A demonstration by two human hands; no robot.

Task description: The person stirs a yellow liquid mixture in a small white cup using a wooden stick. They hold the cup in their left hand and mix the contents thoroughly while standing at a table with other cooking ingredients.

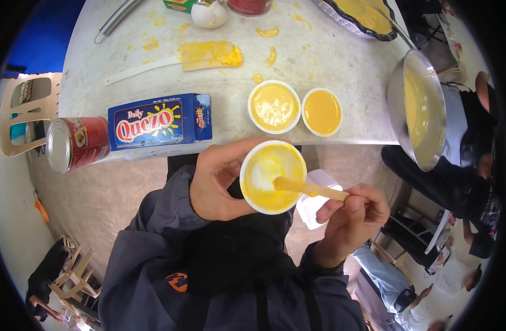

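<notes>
My left hand (pixel 220 182) grips a white paper cup (pixel 273 207) around its side, tilted so that its inside faces me. Yellow residue coats the cup's wall, and part of the white bottom shows through. Between the thumb and fingers of my right hand (pixel 352 219) is a flat wooden stick (pixel 311 188), smeared yellow, its far end inside the cup. Just beyond, on the table (pixel 352 74), stand a larger white cup (pixel 274 107) and a smaller white cup (pixel 322 112), both filled with a yellow mixture.
A metal bowl (pixel 426 103) of yellow mixture is at the right edge. To the left are a blue Daily Quezo box (pixel 149 122) and a tin can (pixel 77 145). Farther back lie a smeared spatula (pixel 211 56), eggshells (pixel 209 14) and a fluted dish (pixel 364 16). People occupy the right side.
</notes>
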